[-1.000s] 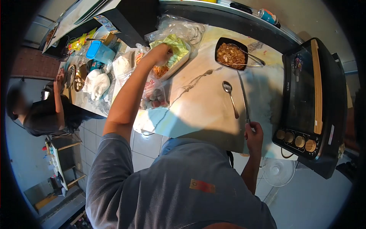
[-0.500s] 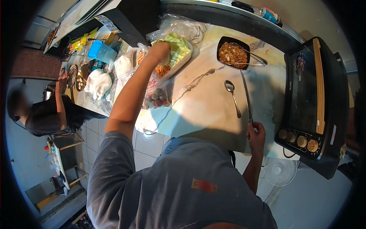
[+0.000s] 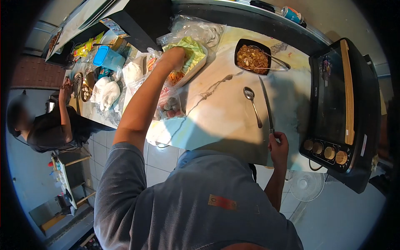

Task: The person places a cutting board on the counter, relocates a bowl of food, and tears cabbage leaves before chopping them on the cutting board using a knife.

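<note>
My left hand (image 3: 174, 58) reaches into a white container (image 3: 195, 74) at the back left of the counter. Pale green lettuce leaves (image 3: 194, 51) fill its far part, and shredded carrot (image 3: 176, 78) lies nearer to me. The fingers of that hand are hidden among the leaves. At the counter's front edge, my right hand (image 3: 278, 144) is closed around the handle of a long knife (image 3: 266, 104), whose blade points away from me over the counter. Left of the knife lies a metal spoon (image 3: 252, 106). Beyond the blade's tip sits a square black bowl (image 3: 237, 62) of brown chunky food (image 3: 253, 57) with metal utensils in it.
A black toaster oven (image 3: 333, 104) stands on the right. Left of my arm are a plastic bag of round items (image 3: 170, 107), white bags (image 3: 105, 92) and a blue-lidded tub (image 3: 109, 57). Another person (image 3: 46, 129) works at the far left. A fan (image 3: 307, 186) stands below.
The view has shifted slightly. My left hand stays in the lettuce container, and my right hand keeps hold of the knife in nearly the same place.
</note>
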